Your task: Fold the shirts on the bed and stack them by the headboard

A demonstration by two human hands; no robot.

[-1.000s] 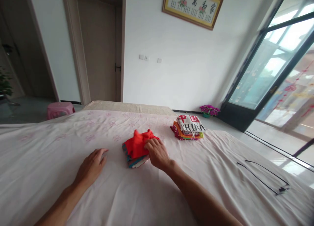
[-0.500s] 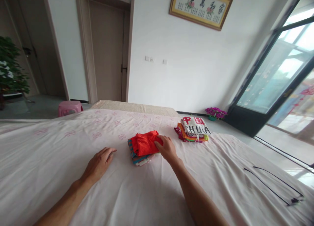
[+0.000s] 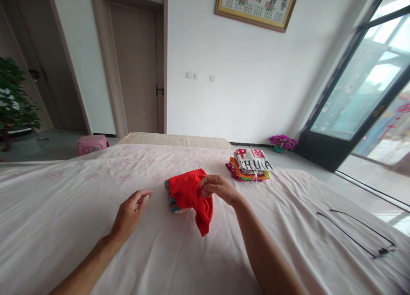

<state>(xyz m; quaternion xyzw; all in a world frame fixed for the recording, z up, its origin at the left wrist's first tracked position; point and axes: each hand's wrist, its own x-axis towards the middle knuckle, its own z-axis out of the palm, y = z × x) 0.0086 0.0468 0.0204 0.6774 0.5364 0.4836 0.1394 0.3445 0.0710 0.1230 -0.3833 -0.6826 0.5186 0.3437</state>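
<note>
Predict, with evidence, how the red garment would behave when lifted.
The red garment will probably sag, since a flap droops beyond the striped cloth beneath. Its thin-looking fabric suggests little weight; its slack shape seems unlikely to roll.

Matt-cloth red garment (image 3: 185,188), creased fabric sheet (image 3: 179,261), smooth plastic stool (image 3: 91,144)

The one view looks out from the person's head, forward and down over the left forearm (image 3: 88,261) and right forearm (image 3: 262,243), which enter at the bottom edge. The red cloth (image 3: 184,188) is near mid-view, fairly close; the white wall (image 3: 192,111) faces the camera farther off. The view is wide: a framed picture (image 3: 256,4) runs off the top, a plant (image 3: 14,98) off the left.
</note>
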